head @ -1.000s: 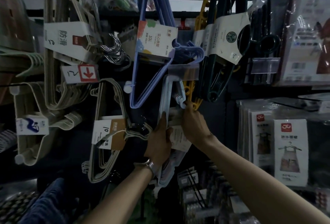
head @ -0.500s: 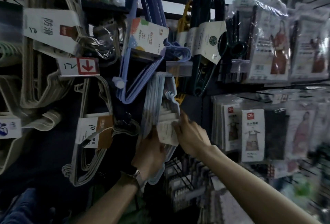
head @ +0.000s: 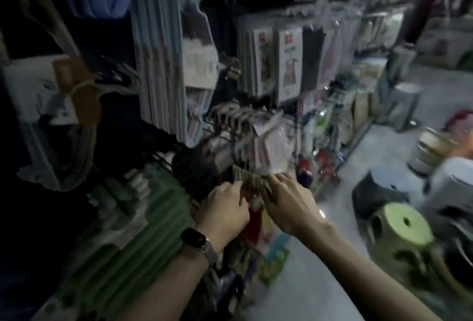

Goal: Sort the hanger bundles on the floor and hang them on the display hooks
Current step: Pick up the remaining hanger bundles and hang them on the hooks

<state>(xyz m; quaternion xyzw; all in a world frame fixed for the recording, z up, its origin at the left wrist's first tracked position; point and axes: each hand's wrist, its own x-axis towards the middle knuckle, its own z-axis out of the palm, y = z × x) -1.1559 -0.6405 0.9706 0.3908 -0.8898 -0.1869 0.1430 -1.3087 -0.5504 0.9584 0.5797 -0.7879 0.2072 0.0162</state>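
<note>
The pale blue hanger bundle is now left hanging on its hook, and both hands have been lowered below it. The left hand and right hand are curled around small blurred packets; a firm grip cannot be told. Another bundle is probably needed next.

The left of the scene is filled by the display rack: a hanging pale blue hanger bundle up high, green packs low and near. Both hands are pressed in among small carded goods on crowded hooks, where little gap is seen. Open room is offered by the bare grey floor near right. Farther right it is blocked by a green stool and a dark stool.
</note>
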